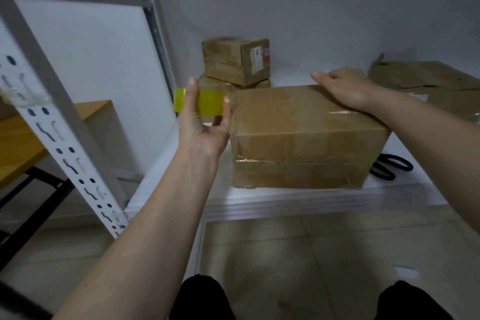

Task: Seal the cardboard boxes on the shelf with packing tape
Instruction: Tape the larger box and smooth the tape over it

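A large cardboard box (306, 135) sits at the front of the white shelf (285, 202). Our right hand (345, 88) rests flat and open on its far top edge, steadying it. Our left hand (205, 122) grips a yellow tape roll (207, 102), thumb and fingers curled round it, touching the box's upper left corner. We judge the tape should run taut along the seam. Smaller boxes (235, 61) stand behind; scissors (391, 167) lie just right.
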Motion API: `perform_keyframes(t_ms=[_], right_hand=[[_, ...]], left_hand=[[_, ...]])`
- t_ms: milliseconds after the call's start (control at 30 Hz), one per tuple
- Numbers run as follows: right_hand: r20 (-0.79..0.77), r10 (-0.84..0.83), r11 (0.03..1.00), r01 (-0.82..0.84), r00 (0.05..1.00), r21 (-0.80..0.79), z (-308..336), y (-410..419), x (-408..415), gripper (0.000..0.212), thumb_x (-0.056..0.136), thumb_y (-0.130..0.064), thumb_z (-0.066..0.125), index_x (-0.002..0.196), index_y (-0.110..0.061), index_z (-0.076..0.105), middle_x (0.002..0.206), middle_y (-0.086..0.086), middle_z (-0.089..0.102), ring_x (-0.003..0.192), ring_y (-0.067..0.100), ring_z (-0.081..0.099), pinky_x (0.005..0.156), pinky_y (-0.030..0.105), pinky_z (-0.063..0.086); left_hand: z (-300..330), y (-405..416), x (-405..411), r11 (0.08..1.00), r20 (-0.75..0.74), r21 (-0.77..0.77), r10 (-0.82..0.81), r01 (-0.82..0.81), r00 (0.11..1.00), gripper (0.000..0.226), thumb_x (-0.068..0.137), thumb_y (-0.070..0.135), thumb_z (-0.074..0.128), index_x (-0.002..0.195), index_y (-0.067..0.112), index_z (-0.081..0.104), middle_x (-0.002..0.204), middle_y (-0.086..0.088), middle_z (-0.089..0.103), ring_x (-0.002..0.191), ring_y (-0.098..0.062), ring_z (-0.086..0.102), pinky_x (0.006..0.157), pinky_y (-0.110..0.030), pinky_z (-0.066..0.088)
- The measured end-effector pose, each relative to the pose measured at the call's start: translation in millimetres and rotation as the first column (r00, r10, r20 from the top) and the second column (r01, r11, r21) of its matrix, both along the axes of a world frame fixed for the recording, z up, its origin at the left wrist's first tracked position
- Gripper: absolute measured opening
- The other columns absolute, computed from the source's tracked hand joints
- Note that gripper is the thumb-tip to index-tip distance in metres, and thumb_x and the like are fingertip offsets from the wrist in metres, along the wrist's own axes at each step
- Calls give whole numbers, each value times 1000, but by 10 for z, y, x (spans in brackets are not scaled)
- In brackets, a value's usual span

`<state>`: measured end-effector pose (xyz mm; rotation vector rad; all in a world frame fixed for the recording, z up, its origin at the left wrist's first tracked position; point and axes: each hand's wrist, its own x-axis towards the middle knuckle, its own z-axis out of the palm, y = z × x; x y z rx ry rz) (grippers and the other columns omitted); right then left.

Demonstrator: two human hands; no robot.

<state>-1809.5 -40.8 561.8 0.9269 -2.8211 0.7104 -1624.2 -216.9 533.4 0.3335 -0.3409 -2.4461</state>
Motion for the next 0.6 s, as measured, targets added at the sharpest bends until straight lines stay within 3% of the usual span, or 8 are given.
perform_keyframes(t_ms=[100, 167, 233, 333, 400, 500, 600], right_hand=[[-32, -112, 993, 110, 993, -46, 20, 53, 45, 55, 95, -62, 29, 116, -20, 56, 130, 17, 47, 115, 38, 46, 89, 43, 39], [-85, -143, 988, 137, 986, -70, 48, 85, 98, 48, 95, -60, 31, 110, -19, 52, 117, 13, 51, 100, 32, 50, 78, 38, 38], [-208, -161, 972, 118, 965, -202, 72, 132, 170, 42, 97, -55, 33, 100, -17, 51, 99, 7, 54, 89, 26, 49, 73, 36, 38], [-389, -243, 826, -21, 889, -563, 39, 200, 276, 36, 99, -44, 36, 84, -13, 48, 87, 8, 49, 82, 25, 47, 69, 33, 33], [-433, -284, 708, -118, 855, -696, -74, 217, 348, 37, 99, -36, 42, 74, -9, 48, 83, 9, 43, 80, 21, 41, 70, 27, 25], [-359, -297, 631, -100, 884, -769, -406, 237, 382, 44, 90, -23, 61, 55, -1, 46, 78, 8, 41, 80, 17, 36, 70, 22, 22], [-218, -282, 618, 3, 934, -786, -687, 284, 406, 37, 83, -13, 70, 57, -3, 46, 85, 7, 42, 85, 27, 47, 75, 22, 30]], left_hand=[[-46, 38, 7, 996, -59, 58, -61, 65, 996, 72, 63, 33, 89, 124, 7, 61, 122, -23, 59, 107, -37, 66, 62, -34, 62], [-34, 57, 18, 995, -116, 59, -72, 79, 991, 79, 57, 32, 88, 126, 7, 60, 122, -22, 61, 108, -36, 66, 65, -32, 62], [-5, 59, 30, 994, -190, 50, -84, 95, 978, 84, 55, 31, 89, 130, 7, 58, 123, -21, 62, 110, -35, 65, 63, -31, 62], [49, 46, 45, 992, -308, 48, -100, 120, 946, 89, 49, 29, 91, 131, 10, 60, 126, -18, 61, 112, -31, 64, 66, -30, 61], [68, 43, 67, 989, -336, 45, -116, 139, 934, 90, 50, 30, 90, 132, 10, 59, 130, -18, 58, 115, -30, 61, 69, -27, 60], [-13, 25, 120, 981, -313, 2, -184, 195, 932, 100, 45, 27, 95, 135, 9, 55, 137, -17, 53, 120, -29, 56, 67, -27, 60], [-136, -21, 167, 970, -263, -68, -242, 232, 934, 119, 31, 20, 102, 139, 10, 52, 140, -17, 51, 124, -29, 53, 64, -28, 60]])
